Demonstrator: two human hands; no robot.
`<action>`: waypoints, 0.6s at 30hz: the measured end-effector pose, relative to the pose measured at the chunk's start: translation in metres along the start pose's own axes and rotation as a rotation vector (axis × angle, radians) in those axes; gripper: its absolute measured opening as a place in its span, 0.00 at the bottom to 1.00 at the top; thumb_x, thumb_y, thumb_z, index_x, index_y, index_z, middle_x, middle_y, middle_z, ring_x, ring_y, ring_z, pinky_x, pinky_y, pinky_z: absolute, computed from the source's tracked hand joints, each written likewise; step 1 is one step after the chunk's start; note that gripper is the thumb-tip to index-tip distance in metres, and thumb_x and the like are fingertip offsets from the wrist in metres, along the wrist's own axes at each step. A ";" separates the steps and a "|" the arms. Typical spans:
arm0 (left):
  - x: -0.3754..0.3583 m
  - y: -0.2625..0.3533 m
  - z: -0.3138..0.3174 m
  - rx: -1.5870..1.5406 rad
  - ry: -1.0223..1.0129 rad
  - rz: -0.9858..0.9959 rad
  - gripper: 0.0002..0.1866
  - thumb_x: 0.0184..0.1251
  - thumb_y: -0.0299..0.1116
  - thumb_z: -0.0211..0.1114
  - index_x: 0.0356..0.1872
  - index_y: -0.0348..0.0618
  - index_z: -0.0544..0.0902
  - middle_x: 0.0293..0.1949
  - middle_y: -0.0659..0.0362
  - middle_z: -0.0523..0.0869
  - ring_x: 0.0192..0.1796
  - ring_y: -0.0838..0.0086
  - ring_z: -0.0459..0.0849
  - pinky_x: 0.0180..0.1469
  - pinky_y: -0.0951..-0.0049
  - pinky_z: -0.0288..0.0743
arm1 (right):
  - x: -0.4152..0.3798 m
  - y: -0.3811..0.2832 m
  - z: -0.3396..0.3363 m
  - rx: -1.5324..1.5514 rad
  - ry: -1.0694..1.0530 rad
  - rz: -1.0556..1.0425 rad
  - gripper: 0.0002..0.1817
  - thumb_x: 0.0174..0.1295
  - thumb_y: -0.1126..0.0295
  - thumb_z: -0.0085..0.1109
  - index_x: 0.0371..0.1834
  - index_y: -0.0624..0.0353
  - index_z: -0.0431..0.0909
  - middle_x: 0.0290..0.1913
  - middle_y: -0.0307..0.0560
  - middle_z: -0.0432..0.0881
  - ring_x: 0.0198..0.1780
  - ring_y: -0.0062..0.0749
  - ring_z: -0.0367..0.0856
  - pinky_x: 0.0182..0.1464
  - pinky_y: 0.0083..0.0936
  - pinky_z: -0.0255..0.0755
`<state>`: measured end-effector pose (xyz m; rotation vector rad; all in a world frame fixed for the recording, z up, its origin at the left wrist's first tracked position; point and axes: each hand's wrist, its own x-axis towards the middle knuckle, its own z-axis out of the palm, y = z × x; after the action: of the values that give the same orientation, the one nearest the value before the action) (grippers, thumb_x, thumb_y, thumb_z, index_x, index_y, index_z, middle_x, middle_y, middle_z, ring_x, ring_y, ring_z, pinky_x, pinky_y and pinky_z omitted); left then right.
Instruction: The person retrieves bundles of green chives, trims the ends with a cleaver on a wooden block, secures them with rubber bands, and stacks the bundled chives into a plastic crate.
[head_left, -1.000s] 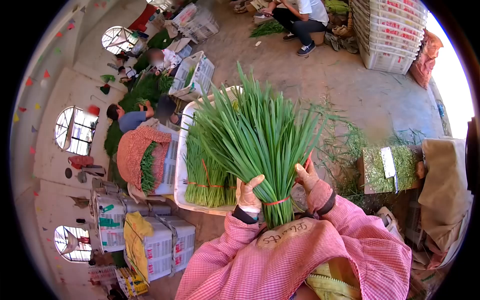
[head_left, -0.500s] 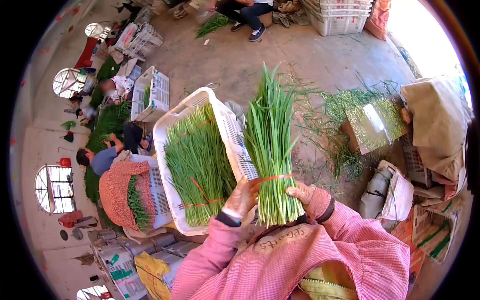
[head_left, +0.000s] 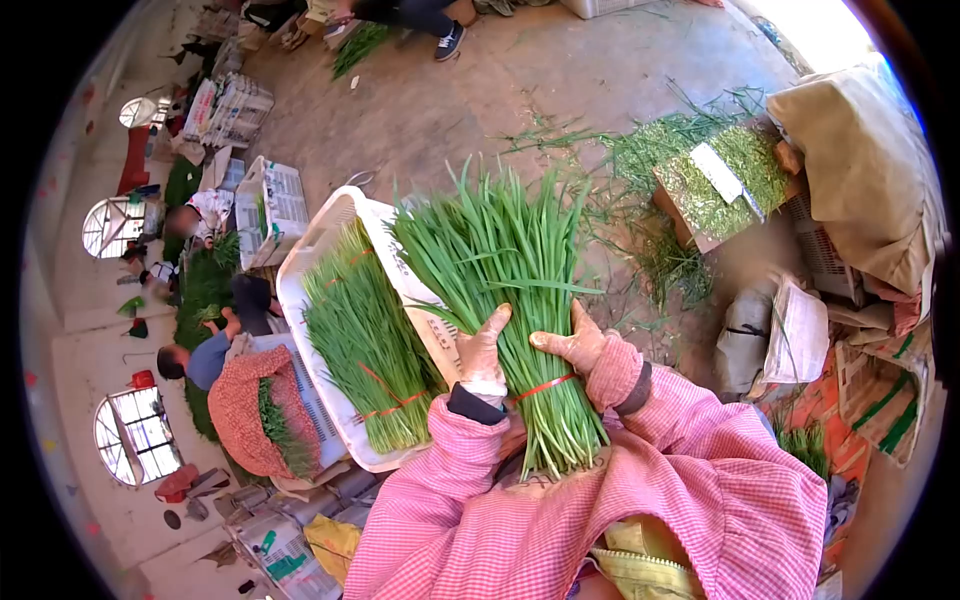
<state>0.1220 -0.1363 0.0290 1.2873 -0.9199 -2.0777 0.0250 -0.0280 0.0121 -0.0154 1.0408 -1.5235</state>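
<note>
A large bunch of green chives (head_left: 530,330) is held upright before my chest, leaf tips pointing away and pale stems toward me. A red band (head_left: 543,388) ties it near the stem end. My left hand (head_left: 484,352) grips its left side above the band, thumb up. My right hand (head_left: 578,345) presses its right side, thumb across the leaves. Just left stands a white plastic crate (head_left: 297,283), partly behind the bunch. Banded chives (head_left: 372,335) lie packed inside it.
At right, a board (head_left: 722,190) strewn with cut green bits carries a flat pale blade (head_left: 716,172). Cloth-covered stacks (head_left: 850,170) stand beyond it. Loose trimmings (head_left: 672,265) litter the floor. Several people work at left near another crate (head_left: 272,212); a person's shoe (head_left: 450,42) shows at top.
Both hands have moved up from the banded stem end to the leafy middle. The bunch now leans left and its leaves spread wider, overlapping the crate's edge. The view has shifted.
</note>
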 end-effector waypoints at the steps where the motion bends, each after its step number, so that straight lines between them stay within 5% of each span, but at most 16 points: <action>1: -0.003 0.001 0.003 0.016 -0.014 0.062 0.18 0.54 0.20 0.61 0.48 0.36 0.72 0.41 0.54 0.80 0.37 0.66 0.82 0.38 0.67 0.80 | -0.001 0.002 -0.004 0.004 -0.005 0.004 0.43 0.46 0.72 0.67 0.65 0.53 0.52 0.55 0.50 0.70 0.56 0.40 0.70 0.56 0.37 0.67; 3: -0.008 0.002 0.001 -0.058 -0.057 0.004 0.18 0.55 0.22 0.61 0.49 0.36 0.72 0.43 0.53 0.80 0.39 0.63 0.82 0.41 0.65 0.80 | -0.006 0.010 -0.015 0.377 -0.061 0.064 0.41 0.47 0.75 0.66 0.64 0.54 0.53 0.54 0.49 0.71 0.53 0.40 0.73 0.54 0.37 0.70; 5: -0.005 0.002 -0.004 -0.350 -0.108 -0.358 0.18 0.58 0.26 0.60 0.50 0.38 0.71 0.46 0.52 0.79 0.43 0.60 0.81 0.47 0.61 0.77 | -0.010 0.011 -0.023 0.382 -0.052 0.072 0.40 0.48 0.74 0.66 0.64 0.57 0.53 0.54 0.50 0.71 0.54 0.39 0.72 0.55 0.38 0.69; 9: -0.020 0.014 0.022 -0.269 -0.109 -0.370 0.20 0.60 0.36 0.58 0.52 0.38 0.71 0.48 0.51 0.79 0.47 0.57 0.79 0.54 0.55 0.71 | -0.004 0.037 -0.046 0.508 -0.209 0.037 0.40 0.48 0.68 0.66 0.63 0.61 0.53 0.57 0.50 0.69 0.56 0.40 0.70 0.57 0.39 0.66; 15: -0.017 0.017 0.015 -0.143 -0.069 -0.316 0.19 0.60 0.36 0.58 0.51 0.39 0.72 0.46 0.51 0.80 0.45 0.58 0.79 0.52 0.55 0.72 | -0.043 0.053 -0.043 0.193 0.042 0.015 0.47 0.52 0.60 0.64 0.68 0.59 0.40 0.64 0.54 0.61 0.62 0.46 0.63 0.61 0.41 0.58; 18: -0.008 0.017 0.004 -0.157 -0.113 -0.334 0.17 0.58 0.28 0.60 0.49 0.40 0.73 0.44 0.54 0.81 0.43 0.61 0.81 0.48 0.58 0.76 | -0.041 0.064 -0.024 -0.073 0.039 -0.121 0.54 0.44 0.59 0.71 0.69 0.58 0.41 0.63 0.53 0.62 0.63 0.42 0.62 0.63 0.36 0.56</action>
<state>0.1232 -0.1399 0.0474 1.3220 -0.6027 -2.4462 0.0738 0.0275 -0.0183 -0.1017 1.1439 -1.5992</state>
